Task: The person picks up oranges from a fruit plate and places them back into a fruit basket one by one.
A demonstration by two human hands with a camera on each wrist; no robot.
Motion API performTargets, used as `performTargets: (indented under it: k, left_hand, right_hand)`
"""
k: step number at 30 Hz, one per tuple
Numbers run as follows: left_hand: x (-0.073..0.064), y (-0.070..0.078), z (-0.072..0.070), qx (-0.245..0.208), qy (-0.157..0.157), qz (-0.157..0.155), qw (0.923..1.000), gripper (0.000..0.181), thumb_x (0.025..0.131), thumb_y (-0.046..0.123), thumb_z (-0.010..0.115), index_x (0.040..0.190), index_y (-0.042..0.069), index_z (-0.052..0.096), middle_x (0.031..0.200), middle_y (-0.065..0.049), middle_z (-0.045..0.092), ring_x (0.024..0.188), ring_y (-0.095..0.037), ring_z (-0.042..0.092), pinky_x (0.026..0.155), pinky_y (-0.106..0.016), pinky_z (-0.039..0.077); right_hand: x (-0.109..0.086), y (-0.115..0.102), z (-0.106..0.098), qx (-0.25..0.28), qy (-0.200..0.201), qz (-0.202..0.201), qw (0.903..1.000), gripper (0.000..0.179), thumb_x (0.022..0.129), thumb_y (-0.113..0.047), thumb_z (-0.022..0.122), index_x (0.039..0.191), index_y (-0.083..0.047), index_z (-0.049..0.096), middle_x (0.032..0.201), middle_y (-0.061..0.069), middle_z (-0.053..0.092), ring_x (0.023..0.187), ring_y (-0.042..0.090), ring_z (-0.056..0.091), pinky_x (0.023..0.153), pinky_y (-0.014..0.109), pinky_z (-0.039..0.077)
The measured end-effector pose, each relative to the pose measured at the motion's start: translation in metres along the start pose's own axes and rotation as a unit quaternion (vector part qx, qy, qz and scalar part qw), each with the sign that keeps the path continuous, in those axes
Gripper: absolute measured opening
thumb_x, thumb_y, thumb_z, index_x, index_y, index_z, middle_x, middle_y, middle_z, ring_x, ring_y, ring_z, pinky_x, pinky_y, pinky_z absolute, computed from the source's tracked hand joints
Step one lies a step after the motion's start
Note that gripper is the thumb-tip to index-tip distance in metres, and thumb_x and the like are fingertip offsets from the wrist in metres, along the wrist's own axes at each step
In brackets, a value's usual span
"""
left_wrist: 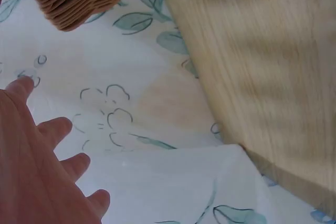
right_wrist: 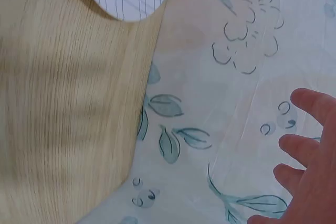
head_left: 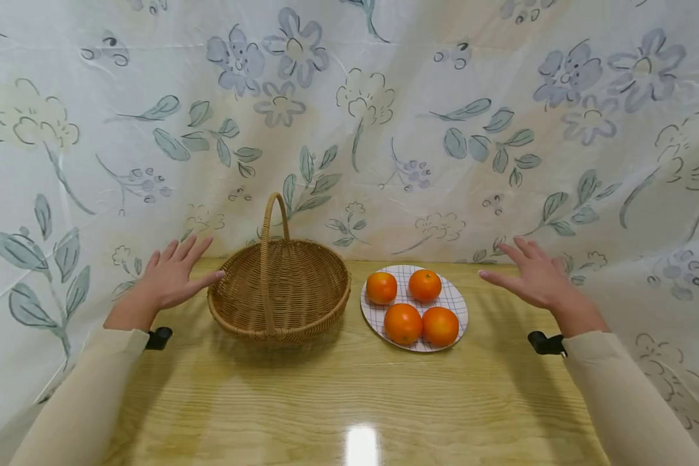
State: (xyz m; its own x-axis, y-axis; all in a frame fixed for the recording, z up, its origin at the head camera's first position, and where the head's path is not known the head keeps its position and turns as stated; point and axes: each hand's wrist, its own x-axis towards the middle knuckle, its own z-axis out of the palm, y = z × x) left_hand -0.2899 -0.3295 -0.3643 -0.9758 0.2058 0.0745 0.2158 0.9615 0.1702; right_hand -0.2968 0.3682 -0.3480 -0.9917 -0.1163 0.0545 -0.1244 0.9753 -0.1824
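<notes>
I see left hand (head_left: 171, 278) spread, gripping nothing, beside wicker basket (head_left: 314, 278), seemingly empty; four oranges (head_left: 403, 323) on checked plate (head_left: 455, 299); right hand (head_left: 532, 278) spread, gripping nothing. I judge handling not begun, everything left.

On the table (head_left: 256, 395), before a cloth (head_left: 314, 39), a basket (head_left: 314, 281) stands left of a plate (head_left: 453, 298) holding 4 oranges (head_left: 402, 323).

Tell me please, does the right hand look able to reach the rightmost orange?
Probably yes: the right hand holds nothing, and no object shows between it and the rightmost orange on the plate.
</notes>
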Motion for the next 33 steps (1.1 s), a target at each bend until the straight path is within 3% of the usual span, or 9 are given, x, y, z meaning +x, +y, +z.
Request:
performTargets:
  k: [11, 16, 20, 24, 27, 33]
  left_hand:
    - [-0.010, 0.000, 0.020, -0.032, 0.041, 0.022, 0.9984, 0.086, 0.103, 0.059, 0.047, 0.167, 0.020, 0.005, 0.167, -0.031, 0.012, 0.149, -0.060, 0.012, 0.116, -0.077, 0.014]
    - [-0.012, 0.001, 0.030, -0.098, 0.070, 0.036, 0.9921, 0.082, 0.104, 0.050, 0.052, 0.167, 0.016, 0.010, 0.165, -0.034, 0.018, 0.148, -0.060, 0.016, 0.115, -0.076, 0.016]
    - [-0.013, 0.005, 0.036, -0.118, 0.098, 0.048, 0.9870, 0.079, 0.105, 0.046, 0.053, 0.166, 0.012, 0.016, 0.163, -0.032, 0.026, 0.146, -0.058, 0.025, 0.114, -0.074, 0.022]
    - [-0.017, 0.010, 0.040, -0.141, 0.113, 0.035, 0.9829, 0.077, 0.106, 0.045, 0.053, 0.165, 0.009, 0.019, 0.162, -0.031, 0.030, 0.146, -0.055, 0.029, 0.114, -0.072, 0.026]
    - [-0.020, 0.014, 0.042, -0.191, 0.119, 0.023, 0.9741, 0.074, 0.107, 0.042, 0.052, 0.164, 0.007, 0.021, 0.160, -0.032, 0.032, 0.144, -0.056, 0.032, 0.112, -0.072, 0.029]
    - [-0.024, 0.018, 0.049, -0.310, 0.099, -0.014, 0.9455, 0.070, 0.109, 0.040, 0.048, 0.163, 0.005, 0.022, 0.158, -0.033, 0.035, 0.139, -0.058, 0.039, 0.106, -0.071, 0.040]
  right_hand:
    - [-0.013, -0.026, 0.028, 0.063, 0.046, -0.046, 0.9959, 0.095, 0.093, -0.067, 0.060, 0.161, -0.008, 0.031, 0.168, 0.028, 0.014, 0.148, 0.058, 0.019, 0.111, 0.081, 0.019]
    - [-0.021, -0.037, 0.046, 0.113, 0.063, -0.062, 0.9897, 0.093, 0.090, -0.061, 0.069, 0.158, -0.008, 0.037, 0.168, 0.024, 0.018, 0.149, 0.056, 0.022, 0.110, 0.080, 0.023]
    - [-0.026, -0.042, 0.061, 0.148, 0.075, -0.071, 0.9836, 0.091, 0.088, -0.057, 0.075, 0.157, -0.011, 0.039, 0.168, 0.021, 0.022, 0.149, 0.054, 0.023, 0.110, 0.080, 0.024]
    - [-0.029, -0.046, 0.075, 0.181, 0.077, -0.073, 0.9776, 0.089, 0.087, -0.053, 0.077, 0.156, -0.011, 0.042, 0.167, 0.021, 0.026, 0.150, 0.052, 0.024, 0.111, 0.079, 0.024]
    - [-0.033, -0.049, 0.087, 0.215, 0.077, -0.075, 0.9706, 0.085, 0.087, -0.049, 0.080, 0.154, -0.010, 0.045, 0.166, 0.021, 0.028, 0.150, 0.051, 0.025, 0.112, 0.078, 0.026]
    - [-0.041, -0.057, 0.106, 0.285, 0.064, -0.078, 0.9533, 0.083, 0.087, -0.042, 0.082, 0.154, -0.010, 0.046, 0.166, 0.019, 0.030, 0.150, 0.046, 0.028, 0.115, 0.069, 0.033]
